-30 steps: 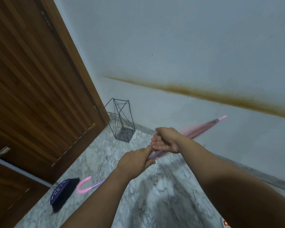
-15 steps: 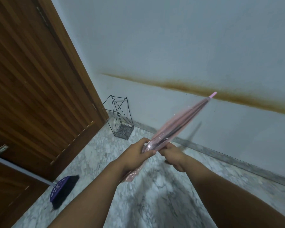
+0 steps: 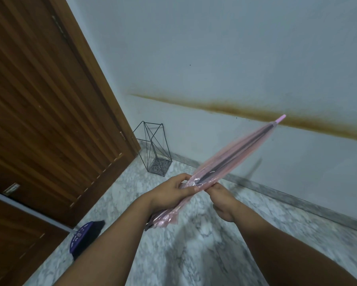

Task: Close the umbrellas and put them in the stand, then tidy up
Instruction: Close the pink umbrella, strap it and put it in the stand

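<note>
Wooden door (image 3: 49, 112) at nine o'clock; pale wall (image 3: 225, 58) from twelve to three, crossed by a brown stain (image 3: 245, 112); marble floor (image 3: 194, 254) at six; purple brush head (image 3: 82, 236) at seven.

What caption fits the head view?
Both hands, left hand and right hand, grip a folded pink umbrella near the wire stand.

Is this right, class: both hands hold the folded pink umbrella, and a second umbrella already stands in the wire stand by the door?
Not quite. The head view shows the wire stand with nothing in it. The rest holds: the left hand and right hand hold the folded pink umbrella.
</note>
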